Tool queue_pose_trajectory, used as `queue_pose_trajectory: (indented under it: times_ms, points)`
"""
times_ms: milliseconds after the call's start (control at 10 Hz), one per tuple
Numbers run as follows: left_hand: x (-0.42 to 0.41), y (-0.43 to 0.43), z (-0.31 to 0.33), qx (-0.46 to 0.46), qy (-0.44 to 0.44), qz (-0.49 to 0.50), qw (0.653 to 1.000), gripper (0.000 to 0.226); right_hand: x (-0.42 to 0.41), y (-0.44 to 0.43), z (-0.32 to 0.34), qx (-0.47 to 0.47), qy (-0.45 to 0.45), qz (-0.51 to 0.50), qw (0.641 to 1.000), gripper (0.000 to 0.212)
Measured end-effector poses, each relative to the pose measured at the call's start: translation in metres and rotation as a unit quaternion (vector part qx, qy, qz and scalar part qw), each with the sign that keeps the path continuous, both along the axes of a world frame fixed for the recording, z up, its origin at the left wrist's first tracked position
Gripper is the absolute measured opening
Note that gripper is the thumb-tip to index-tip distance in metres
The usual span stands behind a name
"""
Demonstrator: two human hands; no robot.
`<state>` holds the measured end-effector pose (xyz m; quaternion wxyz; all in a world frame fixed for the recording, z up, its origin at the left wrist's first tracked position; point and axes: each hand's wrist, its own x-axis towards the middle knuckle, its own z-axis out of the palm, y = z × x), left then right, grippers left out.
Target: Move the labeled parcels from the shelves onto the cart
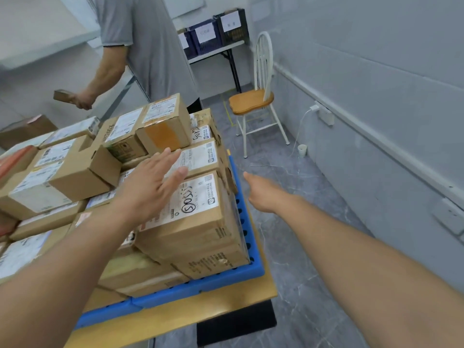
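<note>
Several labeled cardboard parcels (190, 217) are stacked in a blue tray (200, 285) on the yellow-topped cart (226, 302). My left hand (153, 182) hovers flat over the stack with straight fingers, above a parcel marked in black pen, and holds nothing. My right hand (263, 194) reaches out past the right edge of the tray, over the floor, with fingers extended and nothing in it. A smaller parcel (163, 124) sits at the top of the pile.
Another person in a grey shirt (148, 46) stands behind the cart holding a small box (62, 96). A white chair with a wooden seat (253, 101) stands at the right by the wall. Dark crates (218, 31) sit on a table at the back. A paper cup (302, 149) is on the floor.
</note>
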<state>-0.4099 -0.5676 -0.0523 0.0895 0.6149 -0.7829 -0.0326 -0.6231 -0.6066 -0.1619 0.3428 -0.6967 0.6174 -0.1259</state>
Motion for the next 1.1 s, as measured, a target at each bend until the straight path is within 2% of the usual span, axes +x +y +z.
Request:
queue_pose_trajectory:
  times_ms: [300, 500, 700, 900, 1100]
  points:
    - [0.018, -0.015, -0.009, 0.009, 0.014, 0.005, 1.0, 0.063, 0.023, -0.049, -0.033, 0.007, -0.034, 0.014, 0.999, 0.074]
    - [0.027, -0.014, -0.014, 0.064, 0.004, 0.014, 0.998, 0.068, 0.033, -0.054, -0.04, 0.005, -0.065, 0.03, 0.997, 0.064]
    - [0.032, -0.015, -0.015, 0.064, 0.003, 0.01, 0.998, 0.069, 0.037, -0.051, -0.036, 0.005, -0.083, 0.047, 0.995, 0.054]
    - [0.03, -0.014, -0.014, 0.072, 0.018, 0.009, 0.997, 0.071, 0.027, -0.042, -0.02, -0.033, -0.034, 0.047, 0.998, 0.051]
    - [0.034, 0.002, -0.005, 0.054, 0.04, 0.036, 0.997, 0.053, 0.011, -0.02, 0.016, -0.058, 0.04, 0.048, 0.996, 0.045]
